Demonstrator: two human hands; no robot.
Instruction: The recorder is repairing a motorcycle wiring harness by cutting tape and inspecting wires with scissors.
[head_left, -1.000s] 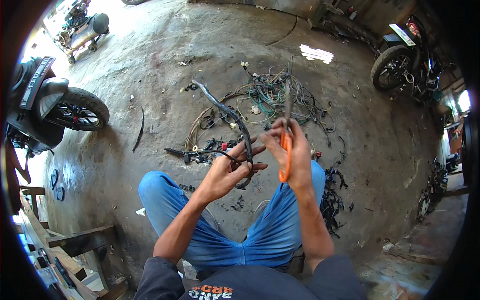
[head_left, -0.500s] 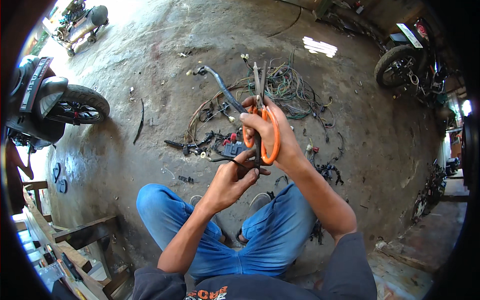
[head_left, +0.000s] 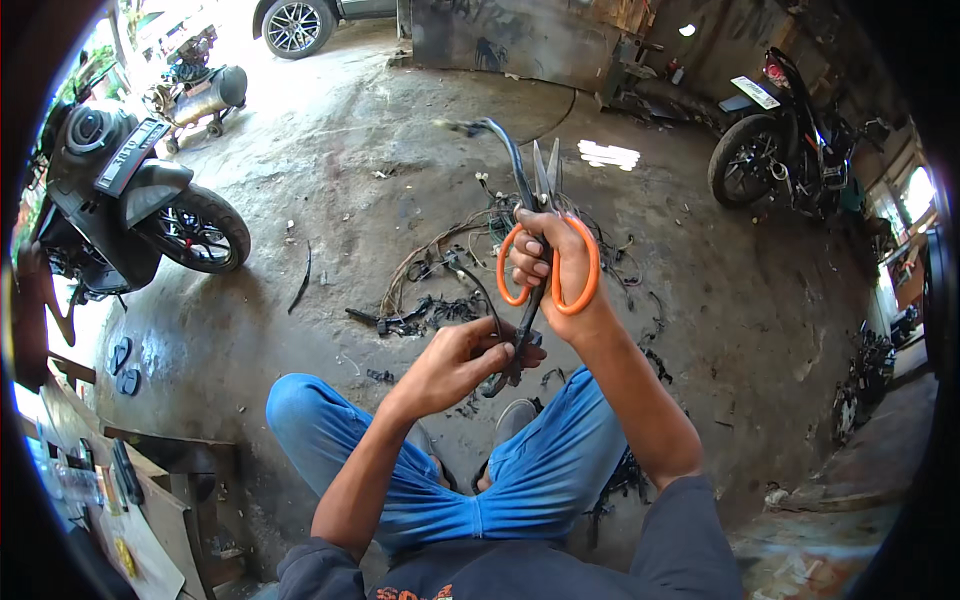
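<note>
My right hand (head_left: 565,262) is closed round a pair of scissors (head_left: 594,262) with orange loop handles, its blades pointing up and slightly apart. The same hand also grips a black-wrapped wiring harness (head_left: 516,160), whose upper end bends over to the left. Lower down, my left hand (head_left: 450,368) pinches the harness near its bottom end, where a thin black branch curves up beside the fingers. Behind my hands, a heap of loose coloured wires (head_left: 625,262) lies on the floor, partly hidden. Black connectors and harness scraps (head_left: 410,318) lie left of it.
A motorcycle (head_left: 130,190) stands at left, another motorcycle (head_left: 780,140) at far right. An air compressor (head_left: 207,97) and a car wheel (head_left: 296,28) are at the back. Sandals (head_left: 124,368) lie by a wooden bench (head_left: 160,520). A black strip (head_left: 301,280) lies on the concrete floor.
The view has tilted up, bringing the car wheel and back wall into sight. The harness stands more upright, and the scissors have turned slightly. Both hands keep their hold.
</note>
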